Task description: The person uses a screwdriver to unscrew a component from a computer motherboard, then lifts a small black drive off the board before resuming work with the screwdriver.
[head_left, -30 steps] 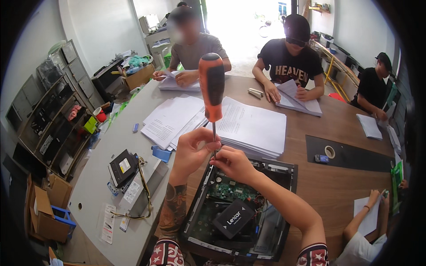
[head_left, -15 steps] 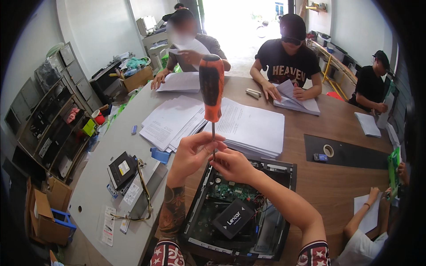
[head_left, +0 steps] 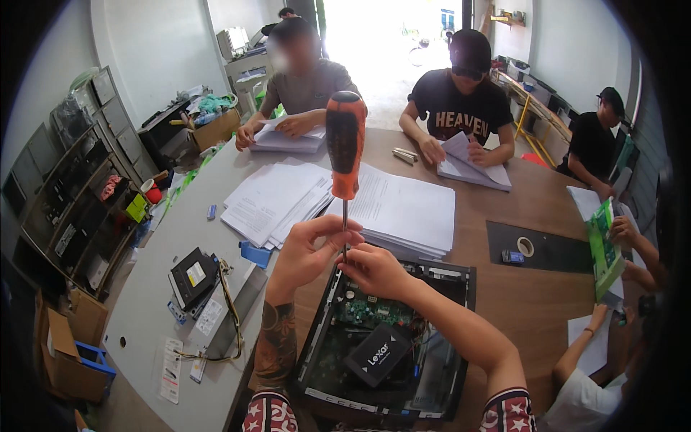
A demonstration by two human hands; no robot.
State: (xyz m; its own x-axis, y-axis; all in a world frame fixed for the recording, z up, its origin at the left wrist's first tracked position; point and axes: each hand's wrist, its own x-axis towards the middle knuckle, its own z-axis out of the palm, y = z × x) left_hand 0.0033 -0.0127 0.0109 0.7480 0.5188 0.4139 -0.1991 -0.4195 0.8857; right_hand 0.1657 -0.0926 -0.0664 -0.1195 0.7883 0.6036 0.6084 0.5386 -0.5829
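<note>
Pinching an upright screwdriver (head_left: 345, 144), both hands (head_left: 302, 252) (head_left: 376, 270) apparently meet near a white-lettered black drive (head_left: 377, 354).

Glaring doorway (head_left: 381, 72), bright daylight, dark curved edges

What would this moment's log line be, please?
left hand: pinching screwdriver shaft; right hand: at shaft's lower end; below: open computer case, black drive inside

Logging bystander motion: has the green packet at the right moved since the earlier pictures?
Yes: leftward, judged against the dark table strip; the green packet is now nearer the strip's left end.
</note>
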